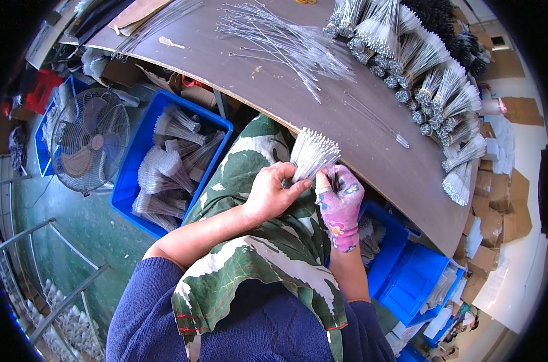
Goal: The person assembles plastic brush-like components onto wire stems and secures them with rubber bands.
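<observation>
Over my lap, at the table's front edge, a bundle of thin wire brushes (314, 154) stands with its pale, white-tipped ends fanned upward. My bare left hand (273, 192) grips it from the left, thumb and fingers pressed round its lower part. At its lower right side is my right hand (339, 202), in a pink flowered glove that leaves the thumb tip bare. The right fingers are closed in a pinch against the bundle; what lies between them is hidden. The bundle's lower end is covered by my hands.
Loose wire brushes (286, 39) lie across the brown table (226, 75), with a few single ones (379, 120) nearer. Tied bundles (428, 75) line its right side. A blue crate (120, 181) of bundles and a fan (90, 142) stand left; blue bins (416, 280) stand right.
</observation>
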Available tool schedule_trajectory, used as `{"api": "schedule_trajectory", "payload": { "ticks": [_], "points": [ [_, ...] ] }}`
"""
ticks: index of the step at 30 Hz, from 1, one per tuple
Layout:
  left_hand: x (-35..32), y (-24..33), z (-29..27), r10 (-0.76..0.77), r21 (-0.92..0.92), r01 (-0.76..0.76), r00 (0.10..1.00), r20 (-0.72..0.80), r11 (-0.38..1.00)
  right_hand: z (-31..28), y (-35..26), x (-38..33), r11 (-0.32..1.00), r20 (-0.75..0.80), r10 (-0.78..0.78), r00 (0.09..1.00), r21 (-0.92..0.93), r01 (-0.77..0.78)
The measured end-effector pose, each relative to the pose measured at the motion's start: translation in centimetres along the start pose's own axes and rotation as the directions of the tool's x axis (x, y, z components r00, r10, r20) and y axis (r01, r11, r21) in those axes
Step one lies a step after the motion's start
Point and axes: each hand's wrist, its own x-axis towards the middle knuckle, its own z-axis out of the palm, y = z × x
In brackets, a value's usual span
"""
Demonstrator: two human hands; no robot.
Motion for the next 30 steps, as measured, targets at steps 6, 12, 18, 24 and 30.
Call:
{"api": "schedule_trajectory", "payload": {
  "ticks": [6, 12, 18, 24, 30],
  "points": [
    [-0.4, -0.4, 0.0, -0.019, -0.032, 0.019, 1.000, -0.007, 0.999, 0.1, 0.1, 0.6, 0.863, -0.030, -0.321, 0.947, -0.421, 0.279],
    [-0.5, -1.9, 0.2, -0.070, -0.238, 0.070, 0.998, 0.010, 0.969, 0.7, -0.9, 1.1, 0.964, -0.127, -0.259, 0.958, -0.102, 0.247],
    [-0.4, -1.2, -0.2, -0.134, -0.319, 0.143, 0.990, 0.049, 0.937, 0.5, -0.8, 1.6, 0.844, 0.016, -0.447, 0.894, -0.324, 0.427],
    [0.0, -1.0, -0.3, 0.025, -0.220, -0.025, 1.000, -0.006, 0.975, 0.4, -0.6, 0.3, 0.984, 0.031, -0.154, 0.988, 0.095, 0.150],
    [0.0, -1.0, -0.1, -0.026, -0.110, 0.025, 1.000, -0.008, 0.994, 0.6, -1.5, -0.4, 0.997, 0.020, -0.028, 0.999, 0.072, 0.027]
  ]
}}
